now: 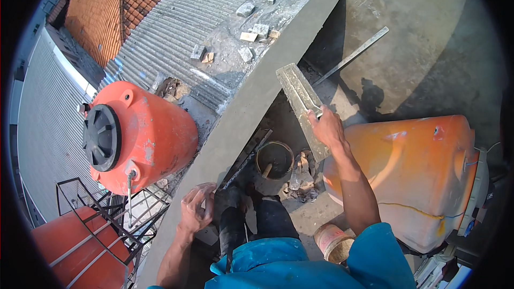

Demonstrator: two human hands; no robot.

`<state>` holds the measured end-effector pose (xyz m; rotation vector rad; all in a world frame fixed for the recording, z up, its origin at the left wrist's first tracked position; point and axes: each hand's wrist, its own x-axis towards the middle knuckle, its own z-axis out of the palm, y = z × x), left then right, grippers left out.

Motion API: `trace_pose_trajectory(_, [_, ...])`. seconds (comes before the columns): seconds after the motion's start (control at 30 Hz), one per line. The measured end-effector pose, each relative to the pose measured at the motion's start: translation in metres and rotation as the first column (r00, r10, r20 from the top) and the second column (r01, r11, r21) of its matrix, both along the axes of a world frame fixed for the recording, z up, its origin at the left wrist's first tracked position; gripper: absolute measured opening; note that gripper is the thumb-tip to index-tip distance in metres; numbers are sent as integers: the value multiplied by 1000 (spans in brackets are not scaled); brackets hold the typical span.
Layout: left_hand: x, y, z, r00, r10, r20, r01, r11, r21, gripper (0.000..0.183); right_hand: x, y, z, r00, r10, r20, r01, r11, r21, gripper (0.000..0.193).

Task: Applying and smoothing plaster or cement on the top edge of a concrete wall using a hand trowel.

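My right hand [327, 128] is wrapped round the handle of a long, flat plastering float [296, 88]. Grey mortar coats the float, which is tilted beside the inner edge of a smooth grey wall top [235, 120]. My left hand [196, 207] is at the near part of this wall top, fingers loosely curled with a gap at the thumb and nothing seen in them. Whether it rests on the surface I cannot tell. Below, between wall and float, stands a bucket [274, 159] holding dark grey mix and a stick-like handle.
A straight batten [353, 54] leans by the wall's far end. An orange tank [407, 176] lies at right, with a pinkish bucket [333, 242] near my leg. Beyond the wall are a red water tank [155, 139], corrugated roofing [171, 27] and loose block pieces [245, 9].
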<state>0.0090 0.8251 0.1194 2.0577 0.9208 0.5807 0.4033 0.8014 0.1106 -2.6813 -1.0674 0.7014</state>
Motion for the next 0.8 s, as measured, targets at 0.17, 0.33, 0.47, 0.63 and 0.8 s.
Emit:
trace_pose_trajectory(0.17, [20, -42, 7, 960, -257, 114, 276, 939, -204, 29, -94, 39, -2, 979, 187, -87, -187, 982, 3, 48])
trace_pose_trajectory(0.33, [19, -45, 12, 911, -406, 77, 412, 906, -96, 30, -99, 6, -46, 820, -166, -547, 420, 825, 379, 41])
trace_pose_trajectory(0.47, [13, -34, 7, 971, -236, 42, 239, 957, -162, 27, -88, -1, -77, 40, -188, -981, 889, 455, -51, 39])
trace_pose_trajectory(0.63, [2, -27, 6, 990, -141, -7, 138, 976, -168, 27, -104, 41, -86, -83, -109, -991, 918, 379, -119, 40])
trace_pose_trajectory(0.8, [2, -18, 12, 994, -102, -35, 95, 982, -163, 30, -145, 24, -120, -147, -248, -957, 895, 379, -236, 40])
